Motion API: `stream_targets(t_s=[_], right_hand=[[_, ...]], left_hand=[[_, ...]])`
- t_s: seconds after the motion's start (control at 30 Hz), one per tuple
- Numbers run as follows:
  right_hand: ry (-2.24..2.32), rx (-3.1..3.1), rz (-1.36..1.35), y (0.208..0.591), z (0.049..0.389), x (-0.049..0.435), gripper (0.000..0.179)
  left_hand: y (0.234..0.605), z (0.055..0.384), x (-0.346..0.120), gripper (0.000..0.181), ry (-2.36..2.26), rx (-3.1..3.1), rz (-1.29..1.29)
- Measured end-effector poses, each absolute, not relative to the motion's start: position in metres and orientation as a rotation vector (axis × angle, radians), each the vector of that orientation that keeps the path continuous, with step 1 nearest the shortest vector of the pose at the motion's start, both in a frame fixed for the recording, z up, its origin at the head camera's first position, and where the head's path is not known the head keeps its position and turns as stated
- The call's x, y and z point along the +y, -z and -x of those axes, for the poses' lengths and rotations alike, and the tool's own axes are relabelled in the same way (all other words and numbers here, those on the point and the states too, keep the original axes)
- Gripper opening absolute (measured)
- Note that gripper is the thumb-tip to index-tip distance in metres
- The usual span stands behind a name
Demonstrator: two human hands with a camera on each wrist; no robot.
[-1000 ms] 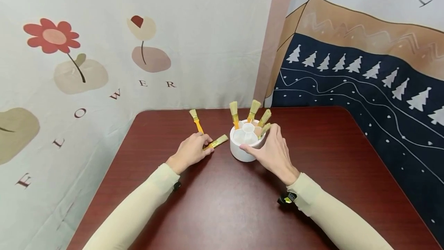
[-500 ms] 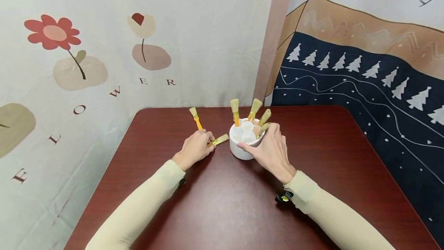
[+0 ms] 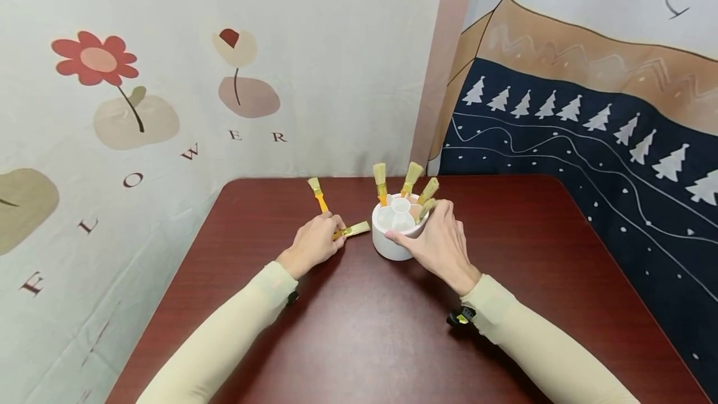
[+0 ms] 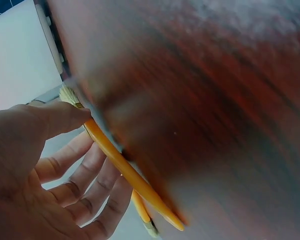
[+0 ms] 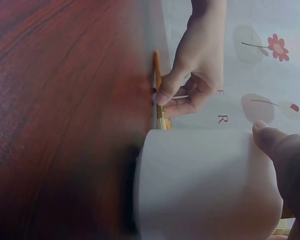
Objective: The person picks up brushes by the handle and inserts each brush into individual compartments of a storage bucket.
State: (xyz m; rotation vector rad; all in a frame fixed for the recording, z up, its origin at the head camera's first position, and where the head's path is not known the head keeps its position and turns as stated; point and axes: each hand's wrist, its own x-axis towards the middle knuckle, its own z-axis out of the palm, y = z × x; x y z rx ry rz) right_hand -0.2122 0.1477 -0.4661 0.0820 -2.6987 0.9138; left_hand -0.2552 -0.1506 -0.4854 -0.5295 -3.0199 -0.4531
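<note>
In the head view my left hand [image 3: 314, 240] pinches a paintbrush [image 3: 356, 229] with a yellow handle and pale bristles, low over the table. The left wrist view shows the thumb on this brush's yellow handle [image 4: 127, 170] near the bristle end, with the fingers behind it. My right hand [image 3: 443, 248] grips the right side of a white round divided holder [image 3: 387, 247], thumb at its front rim; its far fingers are mostly hidden. Several paintbrushes [image 3: 413, 174] stand in the holder, bristles up. Beyond my left hand another yellow-handled paintbrush [image 3: 318, 196] lies on the table.
The dark red-brown table [image 3: 364, 341] has rounded far corners. Behind it hangs a pale cloth [image 3: 336, 80] with printed flowers and letters; a dark blue one [image 3: 561, 142] with white trees hangs at the right.
My left hand has moved slightly forward and right along the paintbrush, closer to its bristles. My right hand and the holder stay in place; the head view shifts a little.
</note>
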Motion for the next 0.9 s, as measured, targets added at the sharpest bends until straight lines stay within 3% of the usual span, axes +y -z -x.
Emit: stream_targets(t_s=[0.7,0.9], right_hand=[[-1.103,-2.804,-0.307,0.455,0.217,0.176,0.115],[-1.209,-2.814,-0.474,0.456,0.227,0.191,0.106]], left_hand=[[0.485,0.249,-0.16,0.019,0.526,-2.983,0.48],[0.485,0.243,-0.164,0.022,0.534,-2.951,0.442]])
